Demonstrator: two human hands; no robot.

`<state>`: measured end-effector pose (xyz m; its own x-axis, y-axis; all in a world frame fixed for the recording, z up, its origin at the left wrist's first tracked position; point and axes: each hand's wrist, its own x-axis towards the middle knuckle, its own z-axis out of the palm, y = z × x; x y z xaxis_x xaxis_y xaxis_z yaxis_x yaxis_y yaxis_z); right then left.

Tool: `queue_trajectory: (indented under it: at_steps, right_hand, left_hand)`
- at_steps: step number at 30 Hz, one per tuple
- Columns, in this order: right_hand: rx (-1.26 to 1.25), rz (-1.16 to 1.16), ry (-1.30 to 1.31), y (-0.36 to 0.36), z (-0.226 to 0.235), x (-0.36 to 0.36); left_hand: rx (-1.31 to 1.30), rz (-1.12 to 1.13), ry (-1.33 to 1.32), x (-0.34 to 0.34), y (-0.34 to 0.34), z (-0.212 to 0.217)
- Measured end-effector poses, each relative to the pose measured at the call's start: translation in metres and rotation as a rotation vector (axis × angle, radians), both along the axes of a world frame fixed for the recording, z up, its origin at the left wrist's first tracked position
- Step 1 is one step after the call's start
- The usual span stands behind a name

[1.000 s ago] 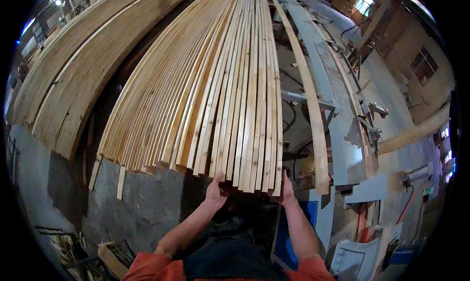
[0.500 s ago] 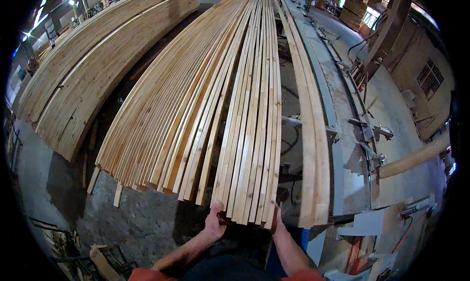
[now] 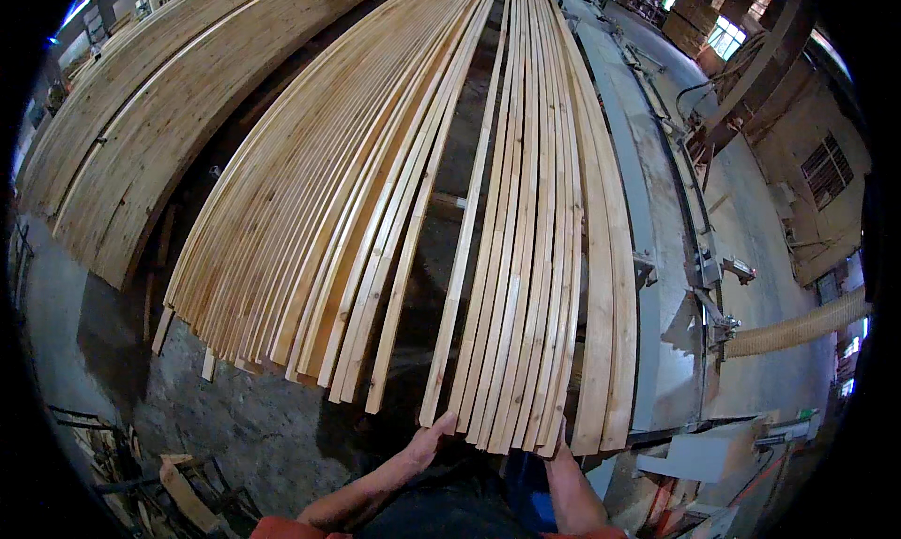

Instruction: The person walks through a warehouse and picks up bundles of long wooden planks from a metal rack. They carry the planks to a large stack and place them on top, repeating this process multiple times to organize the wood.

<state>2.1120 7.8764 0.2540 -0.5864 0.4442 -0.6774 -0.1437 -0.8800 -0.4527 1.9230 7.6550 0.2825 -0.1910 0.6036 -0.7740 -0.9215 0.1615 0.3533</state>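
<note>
Several long, pale wooden strips [image 3: 521,333] lie side by side in a bundle before me, their near ends between my hands. My left hand [image 3: 432,440] grips the bundle's left edge, its thumb by the strip ends and its other fingers hidden below. At the right edge, my right hand [image 3: 560,464] presses round the ends, its fingers partly hidden. One strip [image 3: 459,295] on the left of the bundle stands slightly apart from the others along its length. Close to my right hand, two wider boards [image 3: 603,351] lie along the bundle's right side.
Left of a dark gap spreads a larger row of wooden strips [image 3: 291,229]. Tall stacks of wooden panels [image 3: 141,154] stand farther left. A long grey machine bed [image 3: 671,286] runs along the right, with a ribbed hose [image 3: 798,323] beside it. Scrap wood [image 3: 183,492] lies at lower left.
Both hands have shifted right and slightly nearer with the bundle. The gap between it and the left row has widened, and the bundle now lies close to the two wider boards.
</note>
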Motion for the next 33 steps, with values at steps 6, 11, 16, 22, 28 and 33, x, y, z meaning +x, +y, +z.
queue_trajectory:
  at_steps: [6, 11, 16, 22, 28, 33]
  right_hand:
    - [-0.002, -0.021, 0.026, 0.008, -0.017, 0.017]
    - [0.01, 0.023, -0.065, 0.016, -0.022, 0.024]
    - [0.019, -0.018, -0.254, 0.034, -0.035, 0.019]
    - [0.108, 0.011, -0.137, 0.022, -0.018, 0.014]
    - [0.234, 0.01, -0.191, -0.013, 0.036, 0.029]
    - [0.33, 0.013, -0.145, -0.051, 0.082, -0.006]
  left_hand:
    - [-0.003, 0.188, 0.096, -0.001, 0.018, -0.017]
    - [-0.075, -0.216, 0.267, -0.045, 0.054, 0.023]
    - [0.156, -0.042, 0.151, -0.031, 0.063, 0.021]
    - [0.116, -0.093, 0.256, -0.038, 0.06, 0.059]
    - [0.135, -0.171, 0.539, -0.077, 0.023, 0.132]
    - [0.385, 0.004, 0.498, -0.096, 0.008, 0.118]
